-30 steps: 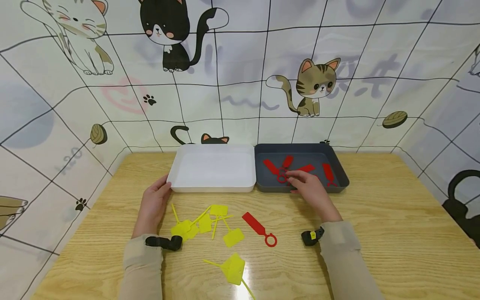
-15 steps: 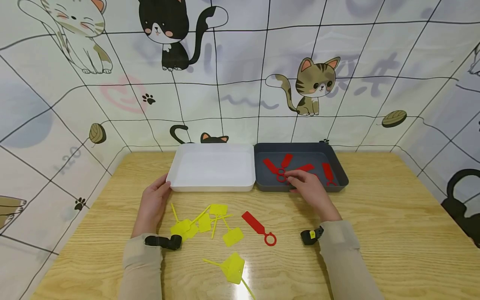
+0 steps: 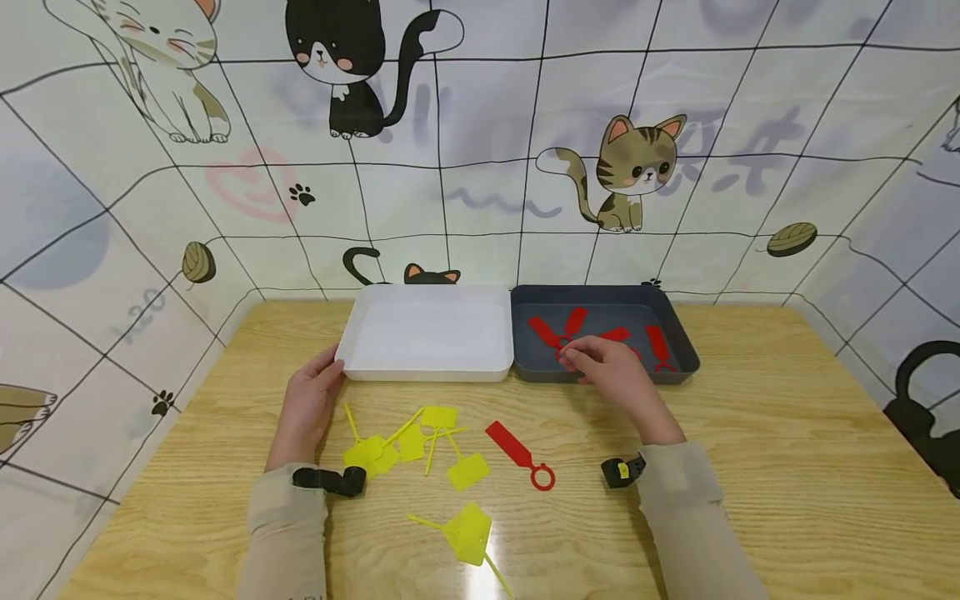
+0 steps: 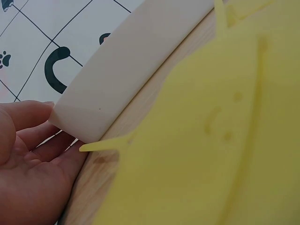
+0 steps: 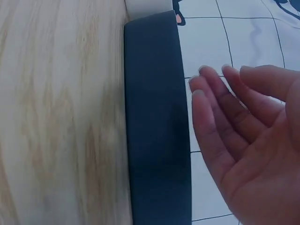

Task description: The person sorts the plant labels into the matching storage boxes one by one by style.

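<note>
My left hand (image 3: 309,408) holds the left front corner of a white tray (image 3: 427,375), its thumb at the front corner and its fingers along the side. The left wrist view shows this hand (image 4: 40,159) at the tray's end (image 4: 89,112). Over the front of a dark grey tray (image 3: 615,300), my right hand (image 3: 615,379) hovers with relaxed fingers. In the right wrist view that hand (image 5: 253,136) has nothing between thumb and fingers. Inside the dark tray lie several red ring tags (image 3: 656,343), partly hidden by the hand.
One red ring tag (image 3: 517,450) lies on the wooden table (image 3: 787,433), in front of the trays. Several yellow tags with thin stems (image 3: 468,472) are scattered left of it. A large yellow tag (image 4: 201,136) fills much of the left wrist view. A cat-print sheet (image 3: 487,192) stands behind.
My right hand's fingertips have shifted slightly left over the dark tray. The left hand stays at the white tray's corner, and the trays and tags stay in place.
</note>
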Action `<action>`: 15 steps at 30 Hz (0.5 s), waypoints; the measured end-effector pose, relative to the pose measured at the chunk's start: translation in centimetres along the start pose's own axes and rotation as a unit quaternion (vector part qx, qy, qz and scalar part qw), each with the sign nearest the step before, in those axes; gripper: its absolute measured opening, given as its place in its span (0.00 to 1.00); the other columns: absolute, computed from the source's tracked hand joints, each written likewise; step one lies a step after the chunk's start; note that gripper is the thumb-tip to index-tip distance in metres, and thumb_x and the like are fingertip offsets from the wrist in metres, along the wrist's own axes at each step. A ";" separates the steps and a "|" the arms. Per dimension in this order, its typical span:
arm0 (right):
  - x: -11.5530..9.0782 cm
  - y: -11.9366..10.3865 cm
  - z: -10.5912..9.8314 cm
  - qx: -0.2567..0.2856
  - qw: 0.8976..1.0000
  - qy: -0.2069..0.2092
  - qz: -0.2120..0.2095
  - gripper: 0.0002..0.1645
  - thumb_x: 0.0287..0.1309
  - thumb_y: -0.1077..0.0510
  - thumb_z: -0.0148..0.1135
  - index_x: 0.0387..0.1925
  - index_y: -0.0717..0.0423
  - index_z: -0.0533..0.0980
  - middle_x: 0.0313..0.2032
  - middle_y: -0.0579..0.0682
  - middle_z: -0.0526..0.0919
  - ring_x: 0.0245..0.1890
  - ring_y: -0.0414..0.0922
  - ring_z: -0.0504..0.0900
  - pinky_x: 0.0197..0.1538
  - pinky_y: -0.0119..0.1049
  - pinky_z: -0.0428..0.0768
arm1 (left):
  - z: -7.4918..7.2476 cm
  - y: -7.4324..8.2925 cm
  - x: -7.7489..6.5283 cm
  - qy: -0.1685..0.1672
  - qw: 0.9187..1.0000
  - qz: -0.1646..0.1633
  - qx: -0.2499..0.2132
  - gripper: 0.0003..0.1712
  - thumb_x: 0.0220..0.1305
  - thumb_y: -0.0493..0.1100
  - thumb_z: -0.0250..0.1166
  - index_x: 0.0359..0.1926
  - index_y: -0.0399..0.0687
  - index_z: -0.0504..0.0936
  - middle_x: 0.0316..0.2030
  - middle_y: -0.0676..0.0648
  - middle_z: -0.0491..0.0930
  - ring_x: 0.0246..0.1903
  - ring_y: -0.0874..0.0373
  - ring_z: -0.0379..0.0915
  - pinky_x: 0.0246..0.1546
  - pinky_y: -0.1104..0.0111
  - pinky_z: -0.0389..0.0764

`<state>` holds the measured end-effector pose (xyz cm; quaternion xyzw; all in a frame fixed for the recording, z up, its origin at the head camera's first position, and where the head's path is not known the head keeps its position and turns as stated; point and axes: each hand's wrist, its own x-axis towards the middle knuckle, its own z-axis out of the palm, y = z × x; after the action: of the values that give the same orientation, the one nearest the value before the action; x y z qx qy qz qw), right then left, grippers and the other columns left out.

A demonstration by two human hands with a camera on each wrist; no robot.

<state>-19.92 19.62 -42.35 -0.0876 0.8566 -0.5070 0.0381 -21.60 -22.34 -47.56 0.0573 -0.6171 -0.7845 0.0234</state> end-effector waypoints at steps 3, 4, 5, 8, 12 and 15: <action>-0.3 -0.7 0.0 -0.017 1.000 -0.021 -0.009 0.18 0.60 0.48 0.53 0.45 0.56 0.75 0.41 0.53 0.79 0.41 0.48 0.78 0.43 0.44 0.77 | 0.2 0.0 0.0 -0.005 1.000 -0.002 -0.001 0.27 0.65 0.37 0.51 0.64 0.38 0.58 0.65 0.42 0.54 0.62 0.57 0.53 0.58 0.71 0.59; -0.4 -0.9 0.0 -0.026 0.999 -0.034 -0.007 0.18 0.59 0.48 0.54 0.45 0.55 0.75 0.40 0.53 0.79 0.41 0.49 0.78 0.42 0.43 0.77 | 0.3 0.1 -0.1 -0.007 1.000 -0.002 0.001 0.27 0.65 0.37 0.51 0.64 0.38 0.57 0.65 0.42 0.54 0.62 0.57 0.52 0.58 0.71 0.59; -0.5 -1.1 0.0 -0.035 0.998 -0.051 -0.002 0.18 0.59 0.48 0.54 0.45 0.55 0.75 0.40 0.53 0.79 0.40 0.49 0.78 0.42 0.42 0.77 | 0.3 0.1 -0.1 -0.008 1.000 -0.001 0.001 0.27 0.65 0.37 0.51 0.64 0.38 0.57 0.65 0.42 0.54 0.62 0.56 0.52 0.58 0.71 0.59; -0.8 -1.8 0.4 -0.079 0.990 -0.114 0.006 0.18 0.58 0.49 0.55 0.44 0.56 0.75 0.38 0.52 0.79 0.37 0.50 0.78 0.40 0.39 0.77 | 0.3 0.2 -0.1 -0.007 1.000 0.002 -0.001 0.27 0.65 0.36 0.50 0.64 0.37 0.57 0.65 0.42 0.53 0.62 0.56 0.52 0.59 0.70 0.58; -1.5 -2.8 1.5 -0.141 0.975 -0.169 0.008 0.13 0.58 0.49 0.56 0.40 0.52 0.76 0.32 0.49 0.79 0.31 0.46 0.77 0.34 0.37 0.75 | 0.2 0.3 -0.2 -0.004 1.000 -0.003 0.002 0.27 0.66 0.36 0.50 0.65 0.37 0.57 0.65 0.42 0.53 0.62 0.57 0.52 0.59 0.70 0.58; -2.2 -3.2 2.6 -0.192 0.965 -0.177 -0.001 0.08 0.56 0.48 0.57 0.34 0.46 0.77 0.28 0.44 0.78 0.28 0.41 0.75 0.32 0.35 0.73 | 0.2 0.3 -0.2 -0.005 1.000 -0.007 0.008 0.27 0.66 0.37 0.49 0.65 0.38 0.57 0.65 0.42 0.53 0.62 0.56 0.52 0.58 0.70 0.58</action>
<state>-16.97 16.30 -40.80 -0.1828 0.9174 -0.3095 0.1710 -21.39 -22.20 -47.18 0.0573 -0.6227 -0.7802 0.0145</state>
